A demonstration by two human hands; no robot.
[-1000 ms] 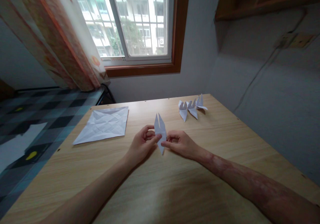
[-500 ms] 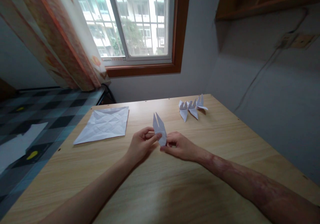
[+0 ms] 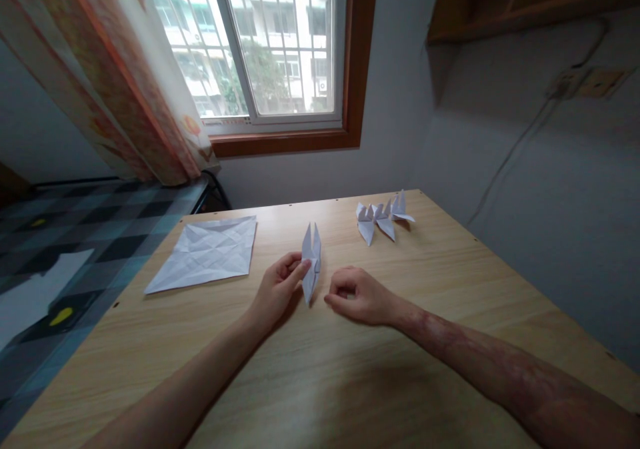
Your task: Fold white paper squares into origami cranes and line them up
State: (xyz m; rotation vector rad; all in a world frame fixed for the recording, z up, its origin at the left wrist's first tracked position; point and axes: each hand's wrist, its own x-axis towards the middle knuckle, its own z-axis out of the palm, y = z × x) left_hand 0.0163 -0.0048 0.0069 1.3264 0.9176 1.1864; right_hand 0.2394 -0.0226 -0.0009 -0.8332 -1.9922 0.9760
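Note:
A narrow folded piece of white paper (image 3: pixel 311 260) with two pointed tips stands upright above the wooden table (image 3: pixel 320 369). My left hand (image 3: pixel 278 286) pinches it at its middle between thumb and fingers. Just to the right, my right hand (image 3: pixel 356 294) rests on the table with its fingers curled in a loose pinch, a small gap away from the paper and holding nothing that I can see.
A creased, unfolded white paper square (image 3: pixel 206 251) lies flat at the left of the table. Finished folded paper figures (image 3: pixel 383 215) sit at the far right near the wall. Beyond the table's left edge is a checked bedcover (image 3: pixel 75 235); a window is ahead.
My right hand has let go of the folded paper and settled on the table. The left hand has turned the paper edge-on and shifted it slightly left.

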